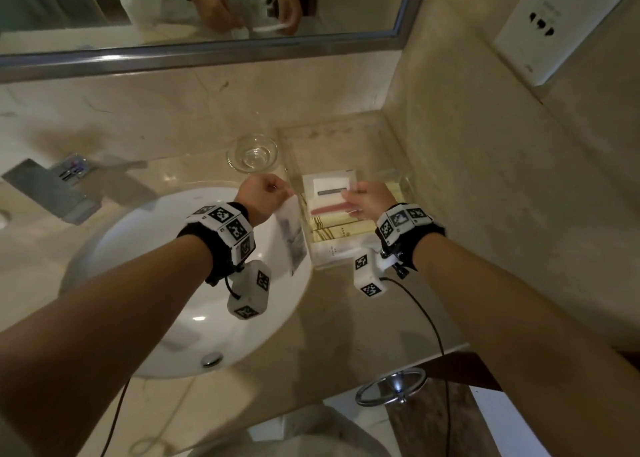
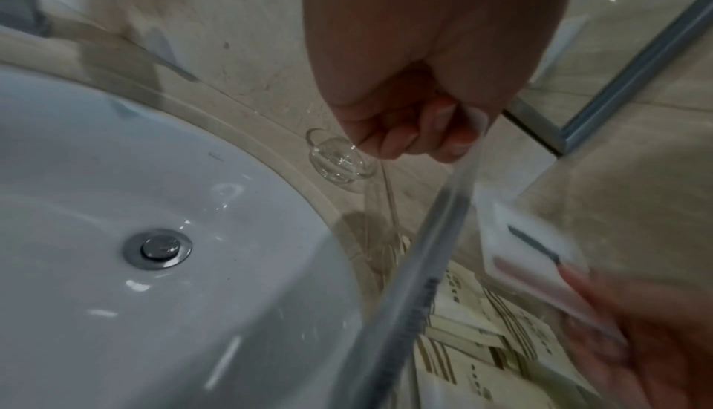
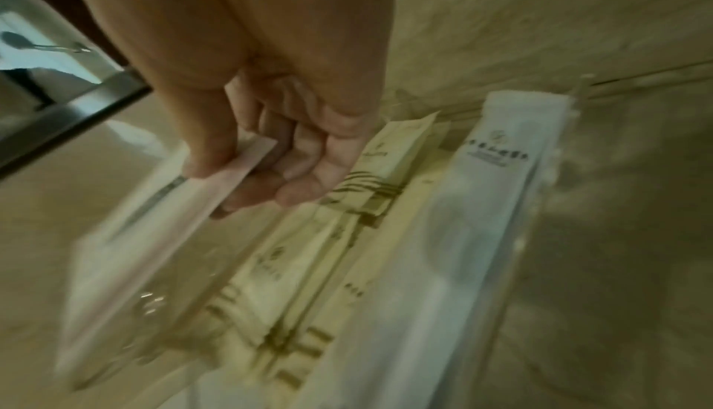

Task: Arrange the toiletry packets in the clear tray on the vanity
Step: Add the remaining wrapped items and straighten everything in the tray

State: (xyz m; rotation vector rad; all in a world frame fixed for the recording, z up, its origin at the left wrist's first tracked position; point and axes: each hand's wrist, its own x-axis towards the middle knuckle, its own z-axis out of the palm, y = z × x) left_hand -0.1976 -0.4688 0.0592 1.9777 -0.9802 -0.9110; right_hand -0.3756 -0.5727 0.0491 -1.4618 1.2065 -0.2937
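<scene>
A clear tray [image 1: 398, 176] stands on the vanity by the right wall, holding cream striped packets [image 1: 337, 230] and a long white packet [image 3: 474, 232]. My right hand [image 1: 367, 198] hovers over the tray and pinches a white packet with a pink strip [image 1: 330, 193] between thumb and fingers [image 3: 208, 159]. My left hand [image 1: 268, 193] is left of the tray, above the sink edge. It pinches the top of a translucent grey-printed packet [image 1: 294, 235] that hangs down edge-on [image 2: 416, 263].
A white sink [image 1: 180, 283] with a metal drain [image 2: 157, 249] lies to the left. A small glass dish [image 1: 252, 152] sits behind the tray's left corner. The faucet [image 1: 52, 186] is far left, the mirror [image 1: 207, 13] behind, and a marble wall at the right.
</scene>
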